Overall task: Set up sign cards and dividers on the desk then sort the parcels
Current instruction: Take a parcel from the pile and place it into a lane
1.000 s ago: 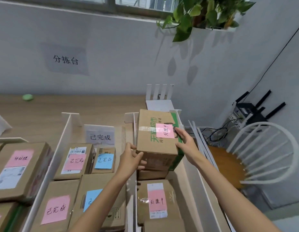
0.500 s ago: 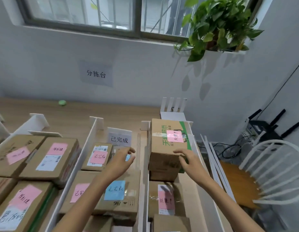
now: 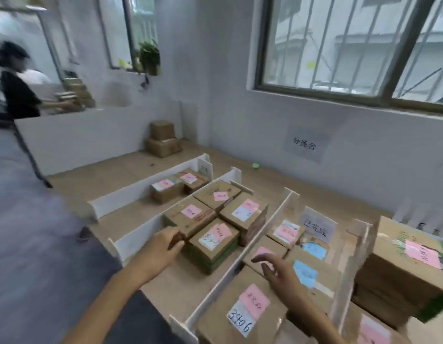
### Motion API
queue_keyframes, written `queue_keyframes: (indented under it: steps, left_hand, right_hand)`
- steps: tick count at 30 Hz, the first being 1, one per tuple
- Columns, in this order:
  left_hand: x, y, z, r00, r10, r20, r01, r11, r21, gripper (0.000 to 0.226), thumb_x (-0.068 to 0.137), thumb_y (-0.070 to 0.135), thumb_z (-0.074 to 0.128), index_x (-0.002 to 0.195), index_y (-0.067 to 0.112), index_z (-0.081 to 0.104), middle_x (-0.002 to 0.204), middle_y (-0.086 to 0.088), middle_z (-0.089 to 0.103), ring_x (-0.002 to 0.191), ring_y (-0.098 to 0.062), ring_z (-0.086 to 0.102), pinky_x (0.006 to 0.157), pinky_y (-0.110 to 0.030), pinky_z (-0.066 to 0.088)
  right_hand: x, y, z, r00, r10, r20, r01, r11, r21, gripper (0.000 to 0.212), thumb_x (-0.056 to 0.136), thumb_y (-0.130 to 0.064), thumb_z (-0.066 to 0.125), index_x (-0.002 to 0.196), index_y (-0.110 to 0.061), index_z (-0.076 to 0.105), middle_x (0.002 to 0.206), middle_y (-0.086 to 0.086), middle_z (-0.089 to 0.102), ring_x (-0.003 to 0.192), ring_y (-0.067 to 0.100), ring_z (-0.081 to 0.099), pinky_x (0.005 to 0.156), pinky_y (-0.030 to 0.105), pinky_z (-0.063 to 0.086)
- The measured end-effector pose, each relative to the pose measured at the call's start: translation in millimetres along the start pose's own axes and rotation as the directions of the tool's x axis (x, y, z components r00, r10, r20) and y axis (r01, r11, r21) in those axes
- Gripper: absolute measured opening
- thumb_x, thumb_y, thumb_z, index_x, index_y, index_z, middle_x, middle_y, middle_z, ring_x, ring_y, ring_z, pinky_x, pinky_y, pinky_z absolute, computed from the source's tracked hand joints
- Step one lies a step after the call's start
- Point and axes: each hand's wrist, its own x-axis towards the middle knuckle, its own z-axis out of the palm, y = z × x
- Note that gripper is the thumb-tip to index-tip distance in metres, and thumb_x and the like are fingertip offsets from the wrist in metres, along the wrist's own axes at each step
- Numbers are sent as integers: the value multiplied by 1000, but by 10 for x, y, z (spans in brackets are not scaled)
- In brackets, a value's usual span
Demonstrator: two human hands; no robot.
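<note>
My left hand (image 3: pixel 163 245) reaches the near corner of a pink-noted parcel (image 3: pixel 190 214) in the middle lane; its fingertips touch the box edge, blurred. My right hand (image 3: pixel 277 269) hovers with fingers spread over the parcels in the lane marked by a grey sign card (image 3: pixel 317 228). Below that hand lies a parcel (image 3: pixel 245 311) with a pink note and a white label. White dividers (image 3: pixel 262 234) split the desk (image 3: pixel 116 177) into lanes. At the far right stands a stack topped by a green-printed parcel (image 3: pixel 409 264) with a pink note.
Two plain boxes (image 3: pixel 163 137) are stacked at the desk's far corner by a white partition. Another person (image 3: pixel 17 93) handles boxes at the far left. A paper sign (image 3: pixel 304 144) hangs on the wall under the window. A small green object (image 3: pixel 255 165) lies near the wall.
Both hands have left the green-printed parcel, which stays on the right-hand stack. My view swung left; the left hand moved to the middle lane, the right over the completed lane.
</note>
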Motion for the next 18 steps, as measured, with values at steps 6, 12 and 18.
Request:
queue_keyframes:
  steps: [6, 12, 18]
  left_hand:
    - [-742, -934, -860, 964, -188, -191, 199, 979, 42, 24, 89, 15, 59, 87, 38, 57, 87, 17, 60, 87, -4, 58, 74, -6, 38]
    - [-1029, -1908, -1493, 924, -270, -271, 288, 957, 28, 13, 90, 13, 56, 97, 20, 63, 102, 8, 62, 97, -6, 57, 78, -3, 34]
    - [-938, -2817, -2360, 916, -280, -289, 301, 953, 30, 17, 91, 19, 55, 92, 36, 55, 103, 13, 62, 97, 0, 56, 78, -1, 35]
  right_hand:
    - [244, -814, 1001, 968, -168, 188, 162, 986, 47, 54, 85, -13, 52, 88, -67, 54, 87, -50, 55, 89, -26, 49, 79, 2, 37]
    - [761, -1498, 1909, 954, -163, 251, 152, 986, 62, 53, 90, -6, 55, 78, -58, 61, 86, -38, 62, 91, -14, 56, 77, 6, 38]
    - [1364, -2425, 3092, 935, -194, 297, 147, 974, 175, 31, 93, -4, 48, 96, -28, 67, 95, -30, 61, 95, -16, 55, 82, -1, 35]
